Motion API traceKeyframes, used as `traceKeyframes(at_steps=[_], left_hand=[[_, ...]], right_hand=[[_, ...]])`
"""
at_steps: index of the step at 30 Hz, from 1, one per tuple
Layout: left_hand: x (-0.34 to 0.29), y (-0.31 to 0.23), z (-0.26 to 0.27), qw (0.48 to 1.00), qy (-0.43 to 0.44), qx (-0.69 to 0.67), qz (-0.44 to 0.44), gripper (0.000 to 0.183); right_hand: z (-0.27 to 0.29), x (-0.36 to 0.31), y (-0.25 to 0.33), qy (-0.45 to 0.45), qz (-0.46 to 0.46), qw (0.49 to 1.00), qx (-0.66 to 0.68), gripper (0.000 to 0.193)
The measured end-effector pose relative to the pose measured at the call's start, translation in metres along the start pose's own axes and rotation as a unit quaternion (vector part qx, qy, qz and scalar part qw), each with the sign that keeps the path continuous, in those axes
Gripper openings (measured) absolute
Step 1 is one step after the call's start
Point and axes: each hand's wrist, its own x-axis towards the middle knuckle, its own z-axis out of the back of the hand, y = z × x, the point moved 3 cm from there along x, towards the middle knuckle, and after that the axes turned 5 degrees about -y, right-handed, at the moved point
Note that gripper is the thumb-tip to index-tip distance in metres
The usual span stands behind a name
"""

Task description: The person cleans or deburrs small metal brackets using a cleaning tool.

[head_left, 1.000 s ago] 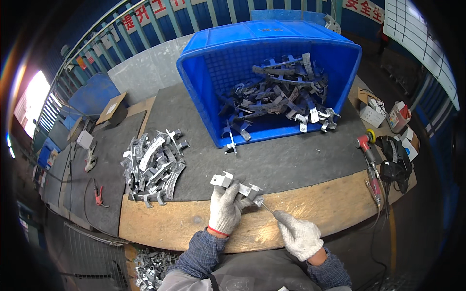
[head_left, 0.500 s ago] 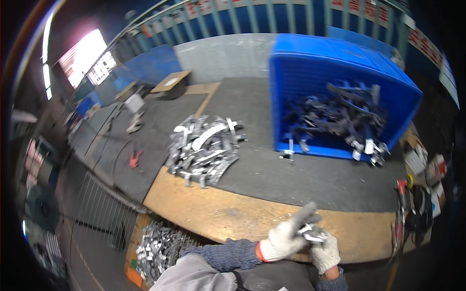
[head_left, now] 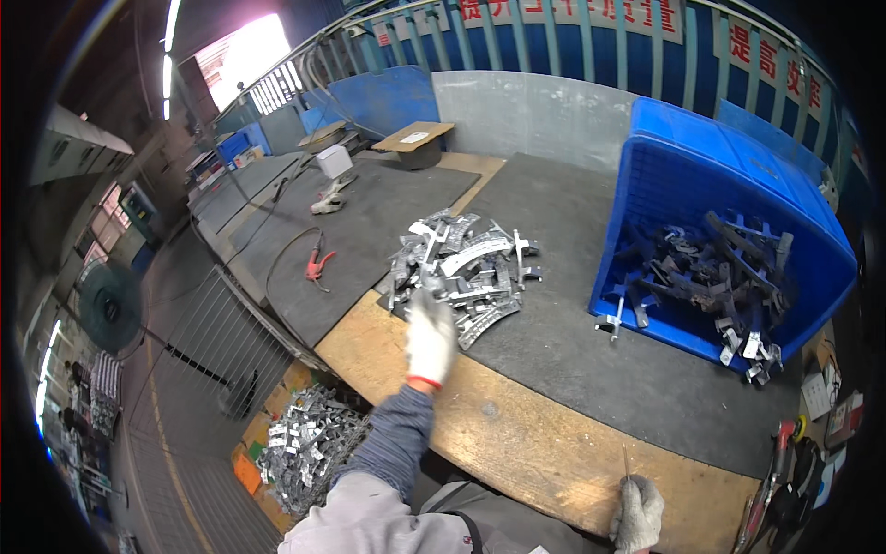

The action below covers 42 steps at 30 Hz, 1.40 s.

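Observation:
My left hand [head_left: 431,337], in a white glove with a red cuff, reaches to the near edge of a heap of curved silvery metal brackets [head_left: 475,254] on the dark mat. Its greyish fingertips touch or overlap the heap. Whether they grip a bracket is unclear. Low on the right, my right hand [head_left: 637,515], gloved too, is closed around a thin rod-like tool [head_left: 628,461] that points up over the wooden table edge [head_left: 517,429]. The tool's lower part is hidden in the fist.
A blue bin [head_left: 738,138] lies on its side at the right, with dark metal brackets [head_left: 715,268] inside. A red-handled air gun [head_left: 318,266] lies on the left mat. A red power tool [head_left: 780,452] sits at far right. More parts [head_left: 309,443] fill a crate below left.
My left hand has left my right hand and moved up and left to the heap. The metal piece between the hands is gone from there. The view has swung left.

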Motion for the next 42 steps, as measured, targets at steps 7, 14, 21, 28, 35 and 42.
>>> traceKeyframes(at_steps=[7,14,21,28,35,42], left_hand=[[0.018,-0.053,-0.015,0.989,0.037,-0.026,-0.143,0.046],[-0.078,-0.172,-0.134,0.902,0.359,-0.037,-0.238,0.059],[-0.094,-0.164,-0.264,0.877,0.29,0.204,-0.323,0.043],[-0.134,-0.167,-0.174,0.701,0.607,-0.354,0.119,0.053],[-0.244,-0.177,-0.047,0.395,0.769,-0.368,0.342,0.084],[-0.262,-0.142,-0.034,0.336,0.722,-0.439,0.415,0.077]], right_hand=[[-0.009,0.029,-0.026,-0.046,0.037,0.995,-0.08,0.037],[-0.007,0.018,-0.029,-0.044,0.035,0.996,-0.068,0.035],[-0.003,0.002,-0.036,-0.068,0.044,0.996,-0.041,0.035],[0.016,-0.001,-0.004,-0.12,0.041,0.991,0.051,0.033],[0.018,0.024,0.004,-0.013,0.092,0.971,0.222,0.042],[0.006,0.01,-0.015,0.087,-0.008,0.944,0.317,0.061]])
